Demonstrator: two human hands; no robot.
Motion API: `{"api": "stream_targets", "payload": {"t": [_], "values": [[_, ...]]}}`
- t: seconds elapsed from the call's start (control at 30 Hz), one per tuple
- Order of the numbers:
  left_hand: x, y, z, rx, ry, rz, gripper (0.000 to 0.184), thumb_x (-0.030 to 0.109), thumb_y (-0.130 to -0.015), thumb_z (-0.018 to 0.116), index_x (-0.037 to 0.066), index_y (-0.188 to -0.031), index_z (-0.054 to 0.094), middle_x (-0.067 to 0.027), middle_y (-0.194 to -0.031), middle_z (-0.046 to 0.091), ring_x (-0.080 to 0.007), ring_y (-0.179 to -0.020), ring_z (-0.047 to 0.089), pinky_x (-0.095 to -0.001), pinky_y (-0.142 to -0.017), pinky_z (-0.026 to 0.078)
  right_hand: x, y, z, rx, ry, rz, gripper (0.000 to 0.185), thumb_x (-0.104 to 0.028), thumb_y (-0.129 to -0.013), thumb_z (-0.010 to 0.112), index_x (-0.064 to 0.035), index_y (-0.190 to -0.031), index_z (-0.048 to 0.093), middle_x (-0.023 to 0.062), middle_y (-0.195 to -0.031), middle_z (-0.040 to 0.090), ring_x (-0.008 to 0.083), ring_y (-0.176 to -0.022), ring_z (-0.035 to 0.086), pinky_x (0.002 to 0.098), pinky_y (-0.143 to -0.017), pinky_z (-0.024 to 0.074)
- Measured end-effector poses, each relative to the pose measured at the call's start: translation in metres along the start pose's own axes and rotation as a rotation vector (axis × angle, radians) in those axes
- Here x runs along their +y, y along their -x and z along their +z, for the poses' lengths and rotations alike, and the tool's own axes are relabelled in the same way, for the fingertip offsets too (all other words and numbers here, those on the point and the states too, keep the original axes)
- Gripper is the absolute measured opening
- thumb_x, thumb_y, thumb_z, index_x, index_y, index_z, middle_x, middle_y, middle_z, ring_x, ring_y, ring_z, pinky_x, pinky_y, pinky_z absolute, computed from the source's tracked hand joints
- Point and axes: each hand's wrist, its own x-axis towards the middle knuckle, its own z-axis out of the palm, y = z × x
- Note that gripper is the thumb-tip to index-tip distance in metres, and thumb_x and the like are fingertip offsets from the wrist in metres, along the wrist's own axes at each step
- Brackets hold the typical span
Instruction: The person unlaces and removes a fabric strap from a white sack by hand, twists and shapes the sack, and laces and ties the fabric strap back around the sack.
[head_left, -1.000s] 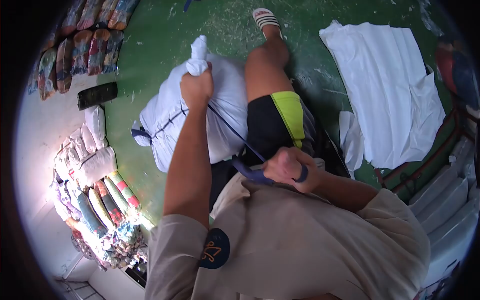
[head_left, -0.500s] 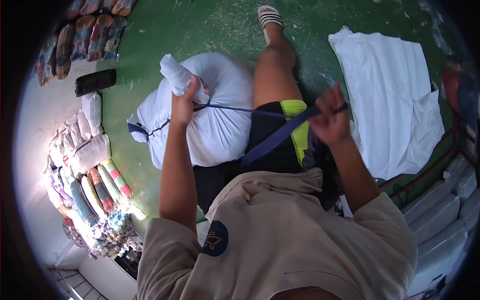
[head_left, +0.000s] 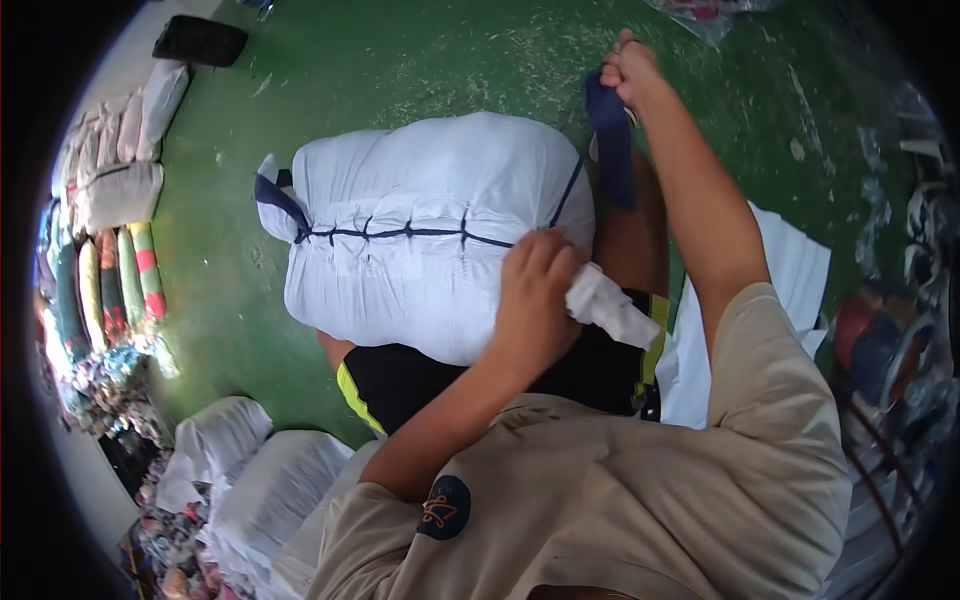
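A stuffed white sack [head_left: 400,290] lies across my lap, with a dark blue cloth strip [head_left: 435,232] knotted at intervals along it. At its right end, my left hand [head_left: 542,300] is closed around the gathered white neck, whose loose tail [head_left: 612,308] sticks out past my fingers. My right hand [head_left: 630,72] is raised at the upper right, fingers closed on the wide loose end of the blue strip [head_left: 612,140], which hangs down near my leg. Another blue tie [head_left: 282,205] binds the sack's left end.
A white sheet [head_left: 700,350] lies on the green floor [head_left: 390,60] at my right. More white sacks [head_left: 280,490] sit at the lower left. Rolled coloured bundles [head_left: 108,285] and a black case [head_left: 200,40] are further left. Wrapped goods [head_left: 880,340] line the right side.
The sack has turned so its neck points right; my left hand has moved right with it. My right hand has gone up and away with the strip. The view has shifted too.
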Motion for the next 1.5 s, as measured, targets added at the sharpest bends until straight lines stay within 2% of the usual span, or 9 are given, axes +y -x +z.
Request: {"api": "stream_targets", "payload": {"t": [0.47,0.67,0.93,1.0,1.13,1.17,1.27,1.37,1.5], "values": [[-0.020,-0.006,-0.024,0.016,-0.325,0.044,0.047,0.012,-0.088,0.057,0.004,-0.134,0.052,-0.0132,-0.116,0.058,-0.0304,-0.112,0.054,-0.0382,-0.100,0.037,-0.030,0.038,0.199,-0.039,0.946,-0.136,0.036,-0.038,-0.106,0.048,-0.0073,-0.090,0.059,0.0078,-0.069,0.056,0.0174,-0.049,0.048,0.0302,-0.046,0.0414],[-0.027,-0.010,-0.026,-0.091,-0.558,0.105,0.046,0.018,-0.090,0.054,0.007,-0.135,0.052,-0.0131,-0.115,0.059,-0.0285,-0.109,0.053,-0.0357,-0.100,0.032,-0.021,0.041,0.275,-0.366,2.038,-1.234,0.039,-0.038,-0.097,0.061,-0.0046,-0.117,0.064,0.0148,-0.086,0.070,0.0262,-0.063,0.064,0.0409,-0.066,0.0525],[-0.029,0.020,-0.017,0.110,-0.391,0.059,0.053,0.015,-0.088,0.056,0.015,-0.140,0.051,-0.0156,-0.124,0.059,-0.0283,-0.121,0.052,-0.0361,-0.100,0.032,-0.030,0.116,0.365,-1.118,2.055,-0.831,0.070,-0.055,-0.084,0.076,-0.0135,-0.135,0.054,0.0193,-0.117,0.063,0.0367,-0.096,0.066,0.0511,-0.085,0.0543],[-0.029,0.020,-0.017,0.127,-0.380,0.064,0.051,0.015,-0.089,0.055,0.015,-0.139,0.051,-0.0166,-0.125,0.058,-0.0286,-0.121,0.052,-0.0363,-0.100,0.031,-0.023,0.115,0.342,-1.067,1.825,-1.376,0.041,-0.036,-0.093,0.073,-0.0071,-0.117,0.056,0.0108,-0.081,0.057,0.0237,-0.061,0.053,0.0339,-0.059,0.0491],[-0.028,0.027,-0.019,0.134,-0.365,0.071,0.045,0.016,-0.091,0.053,0.014,-0.136,0.052,-0.0196,-0.129,0.058,-0.0297,-0.120,0.050,-0.0371,-0.100,0.031,-0.038,0.185,0.310,-0.366,2.328,-0.891,0.076,-0.002,-0.075,0.075,-0.0026,-0.142,0.040,0.0305,-0.118,0.056,0.0418,-0.077,0.068,0.0460,-0.064,0.0555],[-0.028,0.029,-0.019,0.137,-0.364,0.075,0.045,0.016,-0.091,0.053,0.013,-0.136,0.053,-0.0198,-0.129,0.058,-0.0298,-0.120,0.050,-0.0373,-0.100,0.031,-0.033,0.177,0.296,-0.219,2.468,-0.875,0.071,-0.019,-0.080,0.081,-0.0046,-0.138,0.043,0.0205,-0.103,0.065,0.0262,-0.066,0.067,0.0403,-0.067,0.0571],[-0.029,0.028,-0.017,0.154,-0.356,0.083,0.045,0.016,-0.091,0.052,0.012,-0.135,0.053,-0.0205,-0.129,0.058,-0.0302,-0.120,0.050,-0.0379,-0.099,0.031,-0.015,0.215,0.254,-0.557,2.050,-0.108,0.042,-0.031,-0.084,0.078,-0.0021,-0.111,0.065,0.0134,-0.084,0.071,0.0272,-0.078,0.070,0.0386,-0.067,0.0569],[-0.032,0.026,-0.016,0.146,-0.340,0.097,0.044,0.016,-0.091,0.053,0.011,-0.135,0.054,-0.0207,-0.129,0.057,-0.0303,-0.120,0.049,-0.0384,-0.099,0.031,0.041,0.239,0.185,-0.697,2.173,-0.557,0.033,-0.035,-0.085,0.074,-0.0035,-0.094,0.070,0.0055,-0.086,0.073,0.0214,-0.073,0.068,0.0371,-0.067,0.0543],[-0.033,0.030,-0.017,0.093,-0.342,0.112,0.045,0.016,-0.089,0.054,0.009,-0.134,0.054,-0.0210,-0.129,0.057,-0.0304,-0.120,0.048,-0.0391,-0.099,0.031,0.067,0.248,0.152,-0.510,1.995,-0.538,0.025,-0.028,-0.089,0.070,-0.0032,-0.092,0.068,0.0067,-0.081,0.070,0.0212,-0.068,0.062,0.0367,-0.064,0.0501]]}}
